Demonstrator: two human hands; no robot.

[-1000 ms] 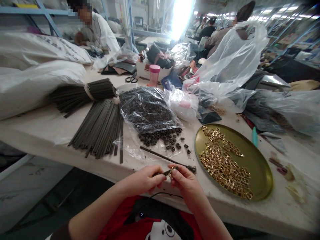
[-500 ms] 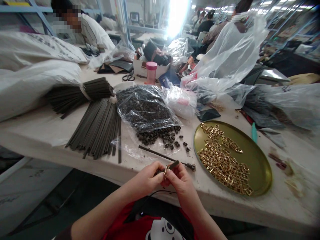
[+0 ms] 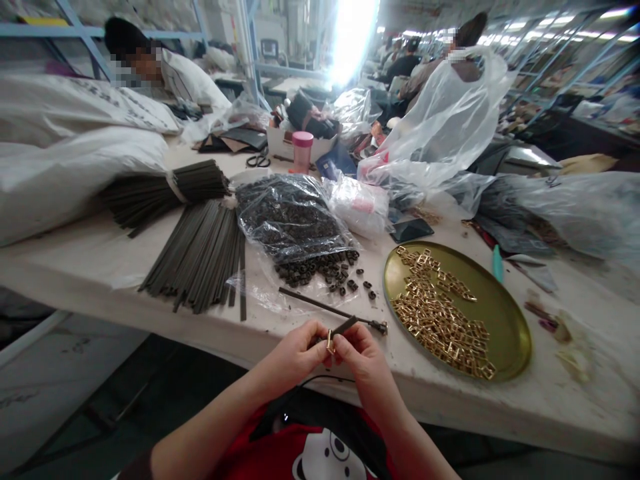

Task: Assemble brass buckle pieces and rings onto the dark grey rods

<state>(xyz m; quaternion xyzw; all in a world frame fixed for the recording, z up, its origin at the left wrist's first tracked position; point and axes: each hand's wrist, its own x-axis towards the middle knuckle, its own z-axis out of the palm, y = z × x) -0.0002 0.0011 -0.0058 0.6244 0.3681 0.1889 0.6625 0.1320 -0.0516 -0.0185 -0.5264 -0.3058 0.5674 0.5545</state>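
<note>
Workshop bench: left of the golden tray, my left hand and right hand pinch a dark strap and gold buckle; more strap end now shows, suggesting threading has advanced.

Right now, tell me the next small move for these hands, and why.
Perhaps have the right hand gently draw the strip along while the left hand steadies the buckle: the strip's end juts out past the buckle, and both hands already pinch close beside it. Whether the strip is fully threaded is hidden.
</note>
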